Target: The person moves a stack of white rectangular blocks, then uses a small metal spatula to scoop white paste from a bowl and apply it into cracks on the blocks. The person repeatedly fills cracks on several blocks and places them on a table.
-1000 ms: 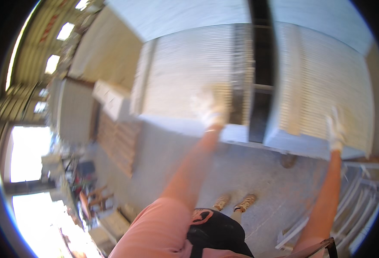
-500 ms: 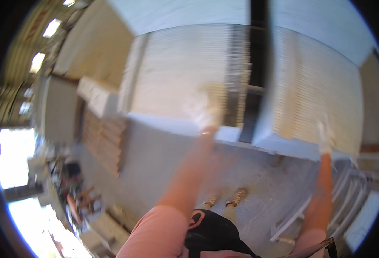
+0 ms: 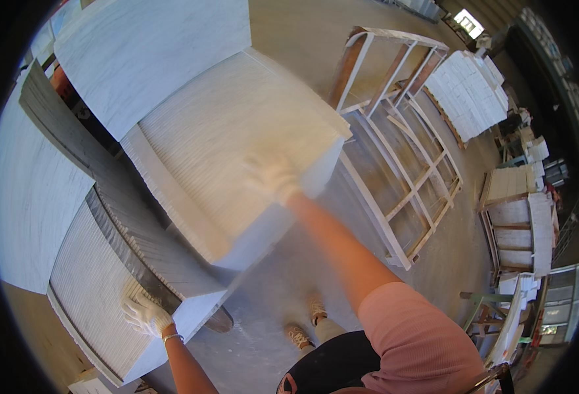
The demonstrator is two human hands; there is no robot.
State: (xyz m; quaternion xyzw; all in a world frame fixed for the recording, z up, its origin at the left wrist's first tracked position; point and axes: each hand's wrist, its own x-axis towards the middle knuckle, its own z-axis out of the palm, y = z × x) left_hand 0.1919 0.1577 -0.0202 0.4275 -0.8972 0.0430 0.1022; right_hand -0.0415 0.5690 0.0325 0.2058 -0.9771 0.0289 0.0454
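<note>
My left hand [image 3: 146, 315], in a white knit glove, lies on the left stack of thin ribbed boards [image 3: 95, 279], close to its dark side edge. Its fingers are stretched out, and I see no object held in them. Over the near part of the right stack of pale ribbed boards [image 3: 217, 125] is my right hand [image 3: 273, 176], also white-gloved. Motion blurs it, but its fingers look extended across the ribs with nothing visible in them. Whether the right palm touches the boards I cannot tell. A dark gap runs between the two stacks.
Large whitish panels [image 3: 164, 52] stand behind the stacks. To the right, a pale slatted frame [image 3: 394, 177] is on the grey floor. Farther right are a pile of white blocks [image 3: 467, 92] and more stacked boards [image 3: 513, 223].
My view has swung to the right, bringing the slatted frame fully into sight. The right hand has moved farther in over the right stack; the left hand remains at the left stack's edge.
</note>
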